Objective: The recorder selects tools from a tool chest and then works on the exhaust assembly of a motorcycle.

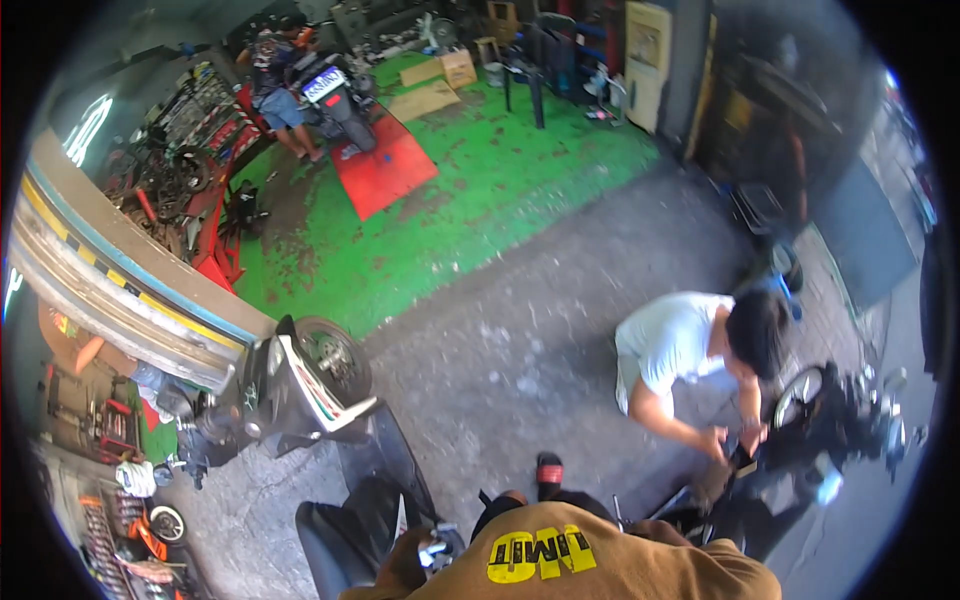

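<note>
At the lower edge, my left forearm and part of my left hand [405, 562] show dark beside the black seat [340, 535] of a parked motorcycle. A small silvery metal part [436, 552] is right by that hand; I cannot make out whether I hold it, since the fingers are hidden. On the other side, a bit of my right arm [660, 532] shows past my tan shirt [560, 555], near a dark motorcycle [770, 490]. My right hand is out of sight.
A person in a white shirt [680, 345] crouches at the right motorcycle's front. Far back, another person [280, 95] stands by a motorcycle [345, 110] on a red ramp [388, 168]. The black-and-white motorcycle's front [300, 385] is at left. Shock absorbers [95, 540] stand lower left.
</note>
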A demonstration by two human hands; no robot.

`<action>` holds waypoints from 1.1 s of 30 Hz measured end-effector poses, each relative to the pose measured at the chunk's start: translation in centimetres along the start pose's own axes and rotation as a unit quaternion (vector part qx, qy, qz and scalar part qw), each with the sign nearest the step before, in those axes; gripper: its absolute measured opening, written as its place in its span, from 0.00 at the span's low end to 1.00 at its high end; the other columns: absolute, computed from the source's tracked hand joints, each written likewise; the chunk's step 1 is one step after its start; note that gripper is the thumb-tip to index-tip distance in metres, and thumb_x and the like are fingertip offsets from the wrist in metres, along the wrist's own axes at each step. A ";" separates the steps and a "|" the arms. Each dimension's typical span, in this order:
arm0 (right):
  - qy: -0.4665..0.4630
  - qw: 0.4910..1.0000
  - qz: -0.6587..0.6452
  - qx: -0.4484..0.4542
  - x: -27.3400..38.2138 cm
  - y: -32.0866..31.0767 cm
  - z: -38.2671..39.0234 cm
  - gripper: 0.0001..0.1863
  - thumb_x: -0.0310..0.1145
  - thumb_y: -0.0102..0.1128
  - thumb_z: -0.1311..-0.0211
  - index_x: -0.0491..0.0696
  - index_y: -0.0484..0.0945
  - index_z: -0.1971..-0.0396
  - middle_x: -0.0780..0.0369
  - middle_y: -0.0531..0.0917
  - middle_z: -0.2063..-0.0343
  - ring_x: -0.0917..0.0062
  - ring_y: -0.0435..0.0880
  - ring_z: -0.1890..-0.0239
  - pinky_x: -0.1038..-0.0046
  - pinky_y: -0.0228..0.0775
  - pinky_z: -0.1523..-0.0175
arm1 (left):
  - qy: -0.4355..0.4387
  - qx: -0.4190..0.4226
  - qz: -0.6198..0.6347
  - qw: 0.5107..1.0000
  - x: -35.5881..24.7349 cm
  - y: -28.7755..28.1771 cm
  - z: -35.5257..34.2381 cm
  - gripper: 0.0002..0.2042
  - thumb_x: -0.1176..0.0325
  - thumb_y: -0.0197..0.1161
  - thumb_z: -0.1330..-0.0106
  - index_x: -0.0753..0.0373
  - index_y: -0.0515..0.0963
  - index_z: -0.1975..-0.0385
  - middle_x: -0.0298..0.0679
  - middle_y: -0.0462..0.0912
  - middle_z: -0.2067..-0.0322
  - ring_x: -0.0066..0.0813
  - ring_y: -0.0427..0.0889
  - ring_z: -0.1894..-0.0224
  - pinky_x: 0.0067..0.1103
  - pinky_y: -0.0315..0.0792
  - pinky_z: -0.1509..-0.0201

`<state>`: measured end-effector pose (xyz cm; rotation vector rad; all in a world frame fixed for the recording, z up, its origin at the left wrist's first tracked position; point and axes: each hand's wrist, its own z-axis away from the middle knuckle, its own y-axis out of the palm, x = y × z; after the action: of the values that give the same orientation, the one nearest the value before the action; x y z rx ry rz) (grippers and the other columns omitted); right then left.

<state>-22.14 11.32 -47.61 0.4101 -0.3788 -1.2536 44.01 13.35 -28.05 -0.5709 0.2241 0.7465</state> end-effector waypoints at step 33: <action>-0.318 0.587 0.671 -0.324 130.8 6.4 22.9 0.24 0.45 0.57 0.41 0.45 0.79 0.50 0.50 0.80 0.50 0.60 0.80 0.49 0.61 0.73 0.47 | -0.044 -0.067 0.264 0.961 -51.5 -92.0 -49.8 0.14 0.67 0.67 0.43 0.62 0.83 0.58 0.40 0.85 0.70 0.26 0.80 0.68 0.29 0.75 0.66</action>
<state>7.07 -114.91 -17.84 -0.9280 -0.6072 0.1318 71.21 -98.80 -11.65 -0.6106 0.2492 1.3110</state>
